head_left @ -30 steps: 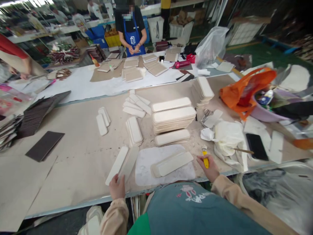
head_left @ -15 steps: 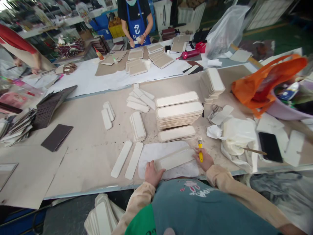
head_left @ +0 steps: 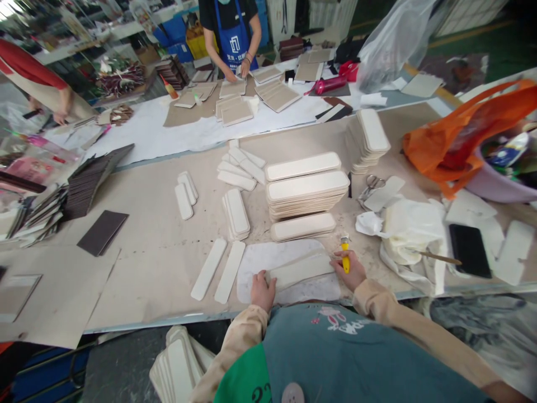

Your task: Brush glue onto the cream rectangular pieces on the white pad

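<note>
The big surface (head_left: 138, 280) in front of me is covered with brown paper. On it sit many cream pads with round ends. A tall stack of pads (head_left: 308, 193) stands in the middle, just past my hands. A fanned pile (head_left: 368, 140) leans to the right of it. An orange bag (head_left: 453, 140) sits far to my right, well apart from me. A crumpled white cloth (head_left: 413, 235) lies near my right arm, with a black phone (head_left: 470, 250) beside it.

Right in front of me is a white mat (head_left: 268, 260). One long cream pad (head_left: 300, 270) lies on the mat, a bit tilted. My left hand (head_left: 263, 291) rests on its left end, fingers curled on the edge to hold it down. My right hand (head_left: 352, 271) is at its right end. That grip is closed around a yellow cutter knife (head_left: 344, 254), which points away from me. I cannot see if the blade is out.

Two loose strips (head_left: 218, 270) lie just left of the mat.

I think things could go wrong here. My left fingers are on the same pad as the knife, so if the blade slips along the edge it could nick them. If I press too softly, the pad could slide on the smooth mat and the cut could go crooked.
</note>
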`<state>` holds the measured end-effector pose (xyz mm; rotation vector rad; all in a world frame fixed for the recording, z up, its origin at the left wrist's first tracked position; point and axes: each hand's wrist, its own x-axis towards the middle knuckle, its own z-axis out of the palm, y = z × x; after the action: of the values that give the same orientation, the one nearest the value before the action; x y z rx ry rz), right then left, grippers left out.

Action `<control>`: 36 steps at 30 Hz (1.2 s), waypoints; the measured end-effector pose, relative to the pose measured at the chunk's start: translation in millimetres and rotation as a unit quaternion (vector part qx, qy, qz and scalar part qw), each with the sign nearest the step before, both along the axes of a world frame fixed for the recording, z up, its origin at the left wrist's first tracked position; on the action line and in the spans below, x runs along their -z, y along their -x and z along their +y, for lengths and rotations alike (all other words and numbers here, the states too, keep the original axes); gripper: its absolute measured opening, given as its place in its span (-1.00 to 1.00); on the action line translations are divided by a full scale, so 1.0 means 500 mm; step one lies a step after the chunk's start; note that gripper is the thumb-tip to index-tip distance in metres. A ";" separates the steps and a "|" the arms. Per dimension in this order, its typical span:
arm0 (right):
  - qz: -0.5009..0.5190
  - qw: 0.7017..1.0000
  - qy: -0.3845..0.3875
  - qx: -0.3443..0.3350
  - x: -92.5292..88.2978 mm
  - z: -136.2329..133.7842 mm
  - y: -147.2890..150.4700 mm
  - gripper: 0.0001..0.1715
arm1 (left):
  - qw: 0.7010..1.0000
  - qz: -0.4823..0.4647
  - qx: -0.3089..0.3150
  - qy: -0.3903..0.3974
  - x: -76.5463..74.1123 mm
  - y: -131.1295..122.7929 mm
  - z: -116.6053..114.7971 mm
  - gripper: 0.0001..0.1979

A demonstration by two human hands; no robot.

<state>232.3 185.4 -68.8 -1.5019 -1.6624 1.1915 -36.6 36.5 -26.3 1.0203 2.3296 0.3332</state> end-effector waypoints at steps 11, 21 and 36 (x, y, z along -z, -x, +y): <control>0.072 0.996 0.023 0.037 -0.022 -0.008 0.022 -0.46 | 0.997 0.012 0.074 -0.031 0.009 0.018 0.002 -0.63; 0.084 0.995 -0.004 0.044 -0.007 -0.008 0.034 -0.49 | 0.996 0.003 0.059 -0.073 0.017 0.018 -0.003 -0.74; 0.004 0.998 -0.056 0.022 0.029 -0.004 0.024 -0.59 | 0.999 0.007 0.032 0.010 0.016 0.022 0.008 -0.75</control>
<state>220.3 183.4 -83.1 -1.4553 -1.6543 1.0616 -47.5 40.7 -34.3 1.0882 2.3030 0.2780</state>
